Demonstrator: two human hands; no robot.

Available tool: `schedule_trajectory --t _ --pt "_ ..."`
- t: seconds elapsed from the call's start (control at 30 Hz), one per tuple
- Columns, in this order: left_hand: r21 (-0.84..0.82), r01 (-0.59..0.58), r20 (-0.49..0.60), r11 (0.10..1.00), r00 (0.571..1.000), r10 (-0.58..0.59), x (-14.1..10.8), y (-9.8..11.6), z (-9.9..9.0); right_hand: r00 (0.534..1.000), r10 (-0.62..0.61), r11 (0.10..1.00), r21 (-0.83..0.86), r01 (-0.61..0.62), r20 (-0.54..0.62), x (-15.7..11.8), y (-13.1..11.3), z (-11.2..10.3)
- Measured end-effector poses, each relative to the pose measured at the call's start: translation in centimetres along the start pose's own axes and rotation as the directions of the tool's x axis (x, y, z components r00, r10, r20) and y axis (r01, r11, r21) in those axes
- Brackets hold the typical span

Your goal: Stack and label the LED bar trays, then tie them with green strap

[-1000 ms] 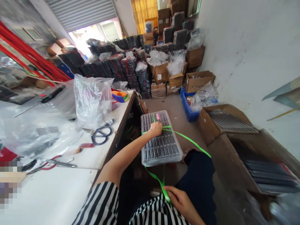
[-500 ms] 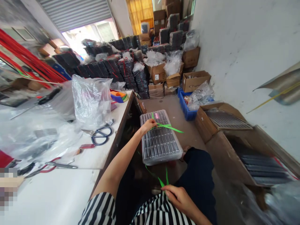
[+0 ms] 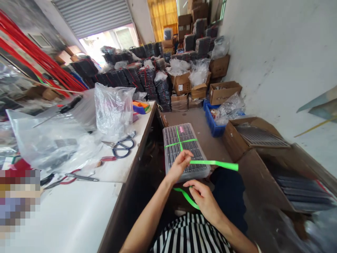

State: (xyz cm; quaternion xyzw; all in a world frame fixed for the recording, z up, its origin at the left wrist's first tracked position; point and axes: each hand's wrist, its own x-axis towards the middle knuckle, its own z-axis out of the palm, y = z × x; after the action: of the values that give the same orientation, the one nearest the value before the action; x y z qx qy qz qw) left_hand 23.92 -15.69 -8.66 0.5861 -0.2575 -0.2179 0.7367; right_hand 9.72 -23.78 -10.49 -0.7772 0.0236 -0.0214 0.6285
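Note:
A stack of clear plastic trays (image 3: 196, 149) with rows of dark, slim pieces stands before me, with a pink label (image 3: 181, 129) on top. Green strap (image 3: 180, 142) crosses over its top face, one run lengthwise and one across. Above the near part of the stack, my left hand (image 3: 182, 162) is closed in a pinch on the green strap, and a loose length juts out to the right. My right hand (image 3: 202, 196) is closed just in front of the near edge, also gripping green strap; a tail of it curves below the hand. Its fingertips are partly hidden.
The workbench (image 3: 105, 191) on my left carries scissors (image 3: 122, 147), pliers (image 3: 63, 179), plastic bags (image 3: 114, 110) and a tape roll (image 3: 142, 107). Open cardboard boxes (image 3: 252, 172) and a blue crate (image 3: 217, 130) line the right. Tray stacks (image 3: 163, 93) fill the back.
My left hand has drawn back toward me from the top of the stack, uncovering the strap crossing. My right hand has risen and moved forward, close to the left. The view has turned slightly left.

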Motion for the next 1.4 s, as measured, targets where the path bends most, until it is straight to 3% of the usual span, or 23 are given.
schedule_trajectory --t 0.07,0.13,0.4,0.5,0.6,0.7,0.77,0.9,0.97,1.03,1.17,1.27,1.33,1.4 --pt "0.021 0.037 -0.012 0.999 0.999 -0.037 -1.2 -2.9 0.5 1.0 -0.024 0.998 0.05 0.023 0.009 0.7 -1.0 0.3" --pt "0.042 0.062 0.0 0.997 0.998 -0.063 -1.4 -4.3 0.3 0.999 -0.041 0.992 0.123 0.041 0.003 1.9 -1.6 0.4" --pt "0.176 0.114 0.228 0.978 0.962 -0.153 -1.1 -3.7 -1.1 0.993 0.102 0.935 0.347 -0.077 -0.054 7.8 -2.9 -3.9" --pt "0.217 0.11 0.213 0.97 0.964 -0.157 -1.5 -4.0 -0.8 0.994 0.089 0.909 0.412 -0.057 -0.058 7.2 -3.2 -5.5" --pt "0.246 0.12 0.148 0.962 0.976 -0.159 -1.7 -4.5 -0.3 0.966 0.075 0.935 0.354 0.018 -0.248 5.2 -1.8 -6.4" --pt "0.286 0.138 0.122 0.948 0.976 -0.178 -1.7 -4.7 -0.1 0.909 0.195 0.965 0.236 -0.111 -0.37 2.8 0.7 -6.4" --pt "0.325 0.14 0.125 0.935 0.974 -0.189 -1.8 -4.5 -0.2 0.916 0.272 0.951 0.23 -0.208 -0.295 1.2 2.1 -5.9" --pt "0.415 0.098 0.149 0.905 0.973 -0.174 -2.4 -3.5 -0.2 0.945 0.326 0.903 0.301 -0.305 -0.023 -0.8 3.1 -3.3" --pt "0.45 0.088 0.154 0.889 0.973 -0.174 -2.6 -3.0 -0.2 0.946 0.324 0.899 0.304 -0.317 0.027 -0.7 3.7 -1.7" --pt "0.489 0.095 0.157 0.867 0.968 -0.195 -2.7 -2.6 -0.1 0.948 0.318 0.916 0.256 -0.308 0.003 0.0 4.8 -0.5" --pt "0.625 0.077 0.111 0.777 0.976 -0.186 -3.2 -2.0 0.4 0.97 0.228 0.973 0.067 -0.223 -0.089 2.1 6.4 -0.4" --pt "0.72 0.027 0.067 0.694 0.992 -0.107 -4.6 -1.7 0.8 0.968 0.065 0.991 -0.101 -0.091 -0.244 2.8 5.6 -2.0" --pt "0.757 -0.077 0.124 0.649 0.992 -0.028 -5.9 -1.6 0.9 0.945 -0.049 0.983 -0.181 -0.011 -0.323 3.0 4.6 -3.1" --pt "0.759 -0.222 0.225 0.612 0.972 0.072 -7.0 -1.7 0.7 0.954 -0.175 0.961 -0.253 0.112 -0.245 3.3 3.8 -3.6"
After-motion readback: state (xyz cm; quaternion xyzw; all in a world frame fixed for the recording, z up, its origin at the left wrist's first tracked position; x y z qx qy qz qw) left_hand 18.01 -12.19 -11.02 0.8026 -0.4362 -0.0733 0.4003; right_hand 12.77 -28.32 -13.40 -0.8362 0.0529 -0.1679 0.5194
